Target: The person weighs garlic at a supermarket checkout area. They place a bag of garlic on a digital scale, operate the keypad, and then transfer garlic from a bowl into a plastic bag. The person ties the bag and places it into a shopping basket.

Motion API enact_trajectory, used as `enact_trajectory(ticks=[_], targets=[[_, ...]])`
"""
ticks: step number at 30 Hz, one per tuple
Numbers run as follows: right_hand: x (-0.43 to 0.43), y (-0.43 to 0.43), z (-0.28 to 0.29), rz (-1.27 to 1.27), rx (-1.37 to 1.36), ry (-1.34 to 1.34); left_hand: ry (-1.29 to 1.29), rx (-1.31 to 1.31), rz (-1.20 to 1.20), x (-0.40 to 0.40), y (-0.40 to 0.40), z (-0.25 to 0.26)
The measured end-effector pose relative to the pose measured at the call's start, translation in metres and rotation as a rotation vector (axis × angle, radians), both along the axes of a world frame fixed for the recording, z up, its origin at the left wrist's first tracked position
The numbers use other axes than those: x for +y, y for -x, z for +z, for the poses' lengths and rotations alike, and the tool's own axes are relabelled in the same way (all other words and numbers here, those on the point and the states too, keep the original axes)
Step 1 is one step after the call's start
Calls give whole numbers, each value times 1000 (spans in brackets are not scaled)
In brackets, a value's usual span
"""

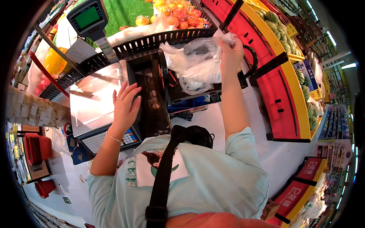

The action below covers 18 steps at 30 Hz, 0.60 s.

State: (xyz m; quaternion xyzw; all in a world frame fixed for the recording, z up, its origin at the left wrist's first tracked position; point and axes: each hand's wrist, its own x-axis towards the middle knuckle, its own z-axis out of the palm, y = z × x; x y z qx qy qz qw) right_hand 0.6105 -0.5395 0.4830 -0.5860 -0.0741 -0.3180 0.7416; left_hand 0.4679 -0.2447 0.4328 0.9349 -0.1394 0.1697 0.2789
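Note:
My right hand pinches the top of a clear plastic bag over a dark cart or stand. Whether that bag holds anything cannot be made out. Beneath it sits a white bowl-like item with a printed pattern, partly covered by the plastic. My left hand, fingers spread and holding nothing, hovers over or rests at the right edge of the steel weighing pan; contact is unclear. The scale's keypad lies below that wrist, and its display stands on a post behind the pan.
A black slotted crate with wrapped oranges borders the far side. Red and yellow display stands bearing watermelons curve along the right. A paper-patched column and stacked red baskets stand left. Red-handled scissors lie near the bag.

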Motion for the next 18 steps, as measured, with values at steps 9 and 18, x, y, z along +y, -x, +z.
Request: enact_trajectory(ticks=[9, 18], targets=[[-61, -86, -80, -402, 366, 509, -3, 233, 99, 10, 28, -38], [-27, -35, -134, -35, 584, 954, -2, 303, 99, 7, 23, -45]])
